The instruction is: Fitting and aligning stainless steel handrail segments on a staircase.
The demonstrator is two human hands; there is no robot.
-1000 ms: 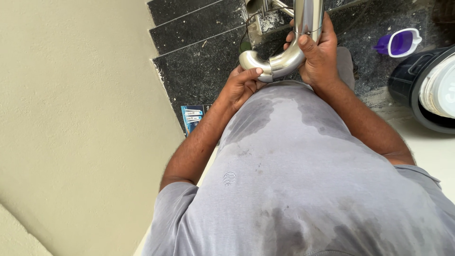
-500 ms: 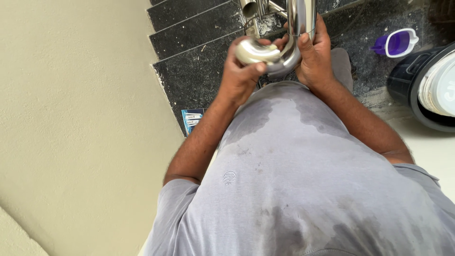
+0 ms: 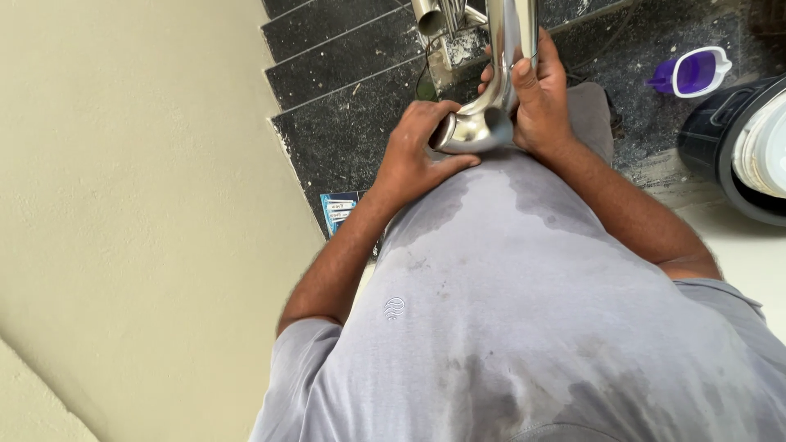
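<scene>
Gripping steel elbow pipe, both hands' fingers wrapped; small blue-white, perhaps labelled, packet below stair edge.

Pipe elbow: polished metal, mirror-glossy.
Stair treads: dark speckled stone, smooth.
Wall: matt, finely rough plaster.
Shirt: grey cloth, damp patches.
Jug: purple plastic.

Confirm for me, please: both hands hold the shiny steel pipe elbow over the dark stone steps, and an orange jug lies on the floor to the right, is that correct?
Not quite: the jug is purple, not orange, as the head view shows. The rest stands: the left hand and the right hand both hold the shiny steel pipe elbow over the dark stone steps.
</scene>
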